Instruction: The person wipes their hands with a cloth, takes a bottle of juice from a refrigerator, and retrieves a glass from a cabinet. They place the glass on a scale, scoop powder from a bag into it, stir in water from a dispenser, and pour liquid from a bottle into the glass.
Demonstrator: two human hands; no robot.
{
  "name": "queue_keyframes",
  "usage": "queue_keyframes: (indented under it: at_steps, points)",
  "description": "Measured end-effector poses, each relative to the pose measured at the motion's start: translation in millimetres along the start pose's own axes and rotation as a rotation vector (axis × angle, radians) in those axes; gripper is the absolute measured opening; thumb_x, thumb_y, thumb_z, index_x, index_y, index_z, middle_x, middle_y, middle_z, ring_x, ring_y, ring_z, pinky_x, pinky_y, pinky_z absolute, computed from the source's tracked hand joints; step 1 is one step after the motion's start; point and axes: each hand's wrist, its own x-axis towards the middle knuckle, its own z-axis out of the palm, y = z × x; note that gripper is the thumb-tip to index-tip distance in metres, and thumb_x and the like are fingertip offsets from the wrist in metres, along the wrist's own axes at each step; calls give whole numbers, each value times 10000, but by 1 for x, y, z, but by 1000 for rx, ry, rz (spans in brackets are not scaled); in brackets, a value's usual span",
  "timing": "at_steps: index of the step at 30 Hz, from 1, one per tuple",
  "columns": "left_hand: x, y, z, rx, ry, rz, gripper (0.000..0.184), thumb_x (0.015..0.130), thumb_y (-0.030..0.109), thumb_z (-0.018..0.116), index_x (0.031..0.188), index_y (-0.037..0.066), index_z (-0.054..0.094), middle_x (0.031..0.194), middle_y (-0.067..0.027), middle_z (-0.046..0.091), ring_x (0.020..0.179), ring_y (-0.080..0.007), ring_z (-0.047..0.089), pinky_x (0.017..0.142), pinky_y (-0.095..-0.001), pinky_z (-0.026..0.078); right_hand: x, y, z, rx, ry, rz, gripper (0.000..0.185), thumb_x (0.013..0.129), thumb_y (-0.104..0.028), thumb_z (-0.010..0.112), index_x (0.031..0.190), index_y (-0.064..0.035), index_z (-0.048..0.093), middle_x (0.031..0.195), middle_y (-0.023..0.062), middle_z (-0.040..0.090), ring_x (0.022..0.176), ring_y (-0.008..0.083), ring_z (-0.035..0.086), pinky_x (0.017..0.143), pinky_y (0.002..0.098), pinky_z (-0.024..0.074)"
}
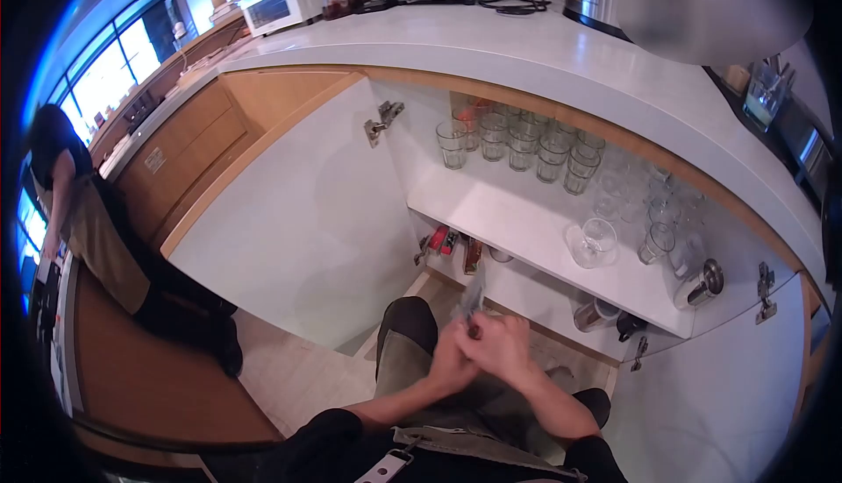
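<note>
Close together above my lap, my left hand [451,362] and my right hand [498,343] are both closed. A thin, pale grey-blue piece [474,294], blurred and see-through like plastic film, sticks up from between them. At my right hand's fingers shows a small dark red-brown spot [474,330], whose kind I cannot make out. Ahead of the hands, the open cabinet has a white shelf [500,213] bearing several stacked drinking glasses [524,145]. Stemmed glasses [599,237] and a metal shaker [700,286] stand farther right on it.
Open cabinet doors flank me, the left door [289,211] and the right door [719,395]. Small red packages [441,239] and a metal cup [595,314] sit on the lower level. Above runs a white counter [421,34]. Another person [101,229] stands at the left.
</note>
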Motion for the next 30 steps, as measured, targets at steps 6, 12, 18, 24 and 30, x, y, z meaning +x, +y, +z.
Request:
queue_keyframes:
  at_steps: [6,12,18,24,30]
  points:
    - [81,99,-112,248,503,300,285,968,52,660,1242,-26,660,1026,-162,733,868,-259,714,785,-346,559,31,-84,-104,307,86,-530,153,803,-159,814,932,-81,787,659,6,690,532,185,638,559,297,515]
    - [183,215,-242,40,872,579,284,942,150,767,1143,-43,715,1005,-59,715,927,-139,630,881,-315,503,13,-34,-147,484,227,-308,146,868,-64,777,1004,-10,777,683,40,690,599,120,659,598,252,508]
    - [347,273,-325,-358,811,566,391,884,135,814,1195,-71,697,1136,-158,739,1040,-239,715,895,-322,550,-31,69,-99,614,307,342,168,976,-150,711,1031,1,760,720,25,685,694,71,654,633,228,494]
    - [556,196,-371,381,552,505,881,844,519,799,1418,-94,530,1182,-173,721,1159,-275,661,987,-361,483,-51,149,-62,532,427,510,302,941,-219,754,1155,-9,716,938,59,717,832,109,665,713,261,516]
    - [545,143,-304,224,666,425,1016,826,461,836,1512,-106,345,1365,-227,593,1249,-305,595,1052,-393,469,12,208,-47,61,674,368,834,797,-289,863,1457,16,456,1348,235,604,1167,352,632,982,418,518]
